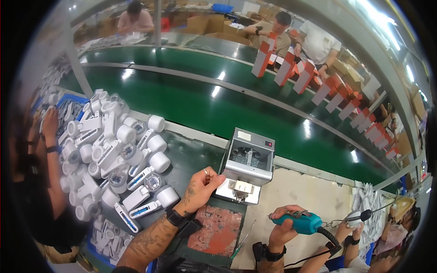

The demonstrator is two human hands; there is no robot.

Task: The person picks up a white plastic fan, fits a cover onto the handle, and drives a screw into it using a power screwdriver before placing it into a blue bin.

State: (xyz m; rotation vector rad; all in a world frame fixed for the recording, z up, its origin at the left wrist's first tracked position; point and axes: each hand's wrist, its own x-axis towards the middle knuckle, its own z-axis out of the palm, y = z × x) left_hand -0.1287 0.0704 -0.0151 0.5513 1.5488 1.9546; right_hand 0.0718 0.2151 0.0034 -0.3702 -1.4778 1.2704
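Observation:
My left hand is closed, with thumb and fingers drawn together against the left front edge of a grey screw feeder. Whatever those fingers may hold is hidden. Small screws show through the feeder's clear window. My right hand is wrapped round a teal electric screwdriver, its tip pointing left, to the right of the feeder and apart from it. A black coiled cable runs from its back end. To the left of my left hand lies a heap of white handheld devices with round heads, some showing blue strips.
A red worn mat lies before the feeder. Behind runs a green conveyor belt with orange-and-white boxes standing along it. A co-worker's arms reach in at left; another's hands hold a white part at right.

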